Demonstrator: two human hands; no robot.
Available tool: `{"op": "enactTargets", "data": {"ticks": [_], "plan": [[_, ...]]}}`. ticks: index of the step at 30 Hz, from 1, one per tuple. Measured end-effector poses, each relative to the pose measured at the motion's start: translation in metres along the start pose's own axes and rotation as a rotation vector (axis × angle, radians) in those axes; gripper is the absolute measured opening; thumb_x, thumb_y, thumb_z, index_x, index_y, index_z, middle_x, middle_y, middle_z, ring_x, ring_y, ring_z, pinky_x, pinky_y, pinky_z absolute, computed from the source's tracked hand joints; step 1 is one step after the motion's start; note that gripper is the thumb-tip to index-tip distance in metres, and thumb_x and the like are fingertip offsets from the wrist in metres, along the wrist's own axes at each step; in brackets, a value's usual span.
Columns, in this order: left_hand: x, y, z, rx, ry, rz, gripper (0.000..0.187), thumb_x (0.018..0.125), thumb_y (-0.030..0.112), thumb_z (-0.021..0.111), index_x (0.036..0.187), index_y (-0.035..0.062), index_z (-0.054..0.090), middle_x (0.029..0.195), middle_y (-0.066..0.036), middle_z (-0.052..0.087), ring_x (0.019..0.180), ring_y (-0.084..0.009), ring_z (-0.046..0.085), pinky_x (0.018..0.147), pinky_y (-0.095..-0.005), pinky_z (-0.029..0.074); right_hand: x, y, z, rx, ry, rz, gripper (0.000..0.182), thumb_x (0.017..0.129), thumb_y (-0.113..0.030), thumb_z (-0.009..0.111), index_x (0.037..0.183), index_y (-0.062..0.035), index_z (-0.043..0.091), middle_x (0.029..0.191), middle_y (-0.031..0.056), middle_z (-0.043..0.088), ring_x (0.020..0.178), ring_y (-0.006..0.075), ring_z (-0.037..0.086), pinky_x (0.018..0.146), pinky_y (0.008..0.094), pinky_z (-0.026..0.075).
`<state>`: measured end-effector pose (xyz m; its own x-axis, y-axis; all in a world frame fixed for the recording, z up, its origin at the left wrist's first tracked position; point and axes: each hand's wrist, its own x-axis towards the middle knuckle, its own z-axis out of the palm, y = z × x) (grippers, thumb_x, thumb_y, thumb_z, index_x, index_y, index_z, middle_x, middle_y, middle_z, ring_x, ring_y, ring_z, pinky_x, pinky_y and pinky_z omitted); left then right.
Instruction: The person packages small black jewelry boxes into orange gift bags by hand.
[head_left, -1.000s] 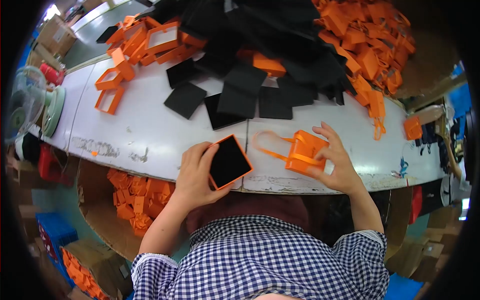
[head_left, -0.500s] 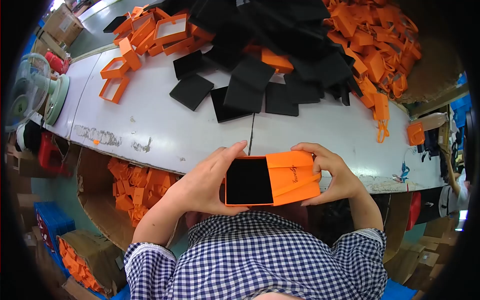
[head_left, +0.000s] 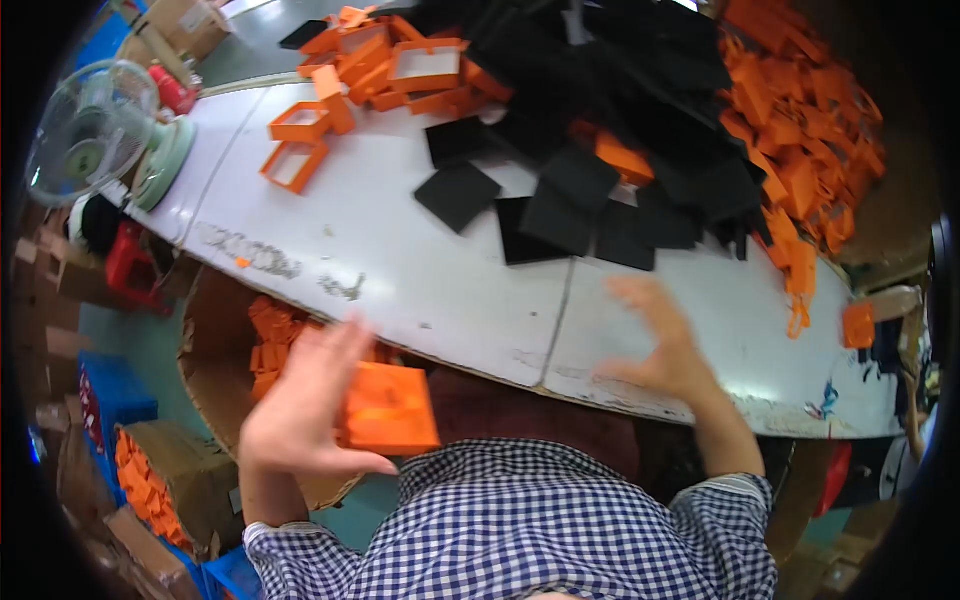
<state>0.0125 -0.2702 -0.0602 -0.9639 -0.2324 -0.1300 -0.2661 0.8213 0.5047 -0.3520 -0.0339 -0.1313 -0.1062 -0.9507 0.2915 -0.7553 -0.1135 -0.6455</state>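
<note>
An orange box, closed over, is at my left hand, near the edge of the carton of orange boxes. The thumb lies along its near side and the fingers point away, blurred by motion; its far left part is hidden behind the hand. Over the white table's front part, my right hand is apart from everything, fingers and thumb spread and nothing between them. Black pads lie spread and heaped on the table beyond it.
Orange trays lie at the table's back left. A heap of orange pouches is at the right. A fan stands at the left end. Below it are a red stool, a blue crate and a cardboard box.
The orange box has closed and moved left with my left hand, toward the carton. My right hand has let go of it and opened. The view has shifted, so the table looks tilted.
</note>
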Motion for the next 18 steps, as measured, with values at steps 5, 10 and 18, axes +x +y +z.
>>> {"op": "enactTargets", "data": {"ticks": [5,10,18], "plan": [[0.042,-0.084,-0.017,0.074,0.388,-0.414,0.124,0.071,0.068,0.080,0.161,0.0053,0.022,0.159,-0.040,0.020,0.151,-0.0509,0.022,0.122,-0.0584,0.017,0.025,0.027,0.004,-0.721,0.055,0.001,0.075,0.070,-0.033,0.088,0.129,0.0040,0.060,0.135,0.0212,0.059,0.130,0.0390,0.050,0.105,0.0485,0.039],[0.121,-0.219,-0.021,0.361,0.557,-0.753,0.105,0.075,0.069,0.076,0.152,0.0078,0.041,0.163,-0.037,0.011,0.149,-0.0509,0.024,0.118,-0.0531,0.030,-0.004,-0.024,0.026,-0.765,-0.138,-0.018,0.077,0.067,-0.038,0.088,0.126,0.0027,0.060,0.137,0.0209,0.055,0.136,0.0380,0.043,0.104,0.0533,0.034],[0.074,-0.206,-0.023,0.105,0.739,-0.546,0.049,0.074,0.044,0.086,0.077,0.0035,0.058,0.117,-0.019,0.057,0.108,-0.0317,0.057,0.100,-0.0419,0.046,-0.011,0.021,-0.018,-0.249,-0.021,0.311,0.075,0.061,-0.019,0.090,0.126,0.0006,0.057,0.137,0.0164,0.053,0.130,0.0381,0.049,0.110,0.0418,0.040]]}}
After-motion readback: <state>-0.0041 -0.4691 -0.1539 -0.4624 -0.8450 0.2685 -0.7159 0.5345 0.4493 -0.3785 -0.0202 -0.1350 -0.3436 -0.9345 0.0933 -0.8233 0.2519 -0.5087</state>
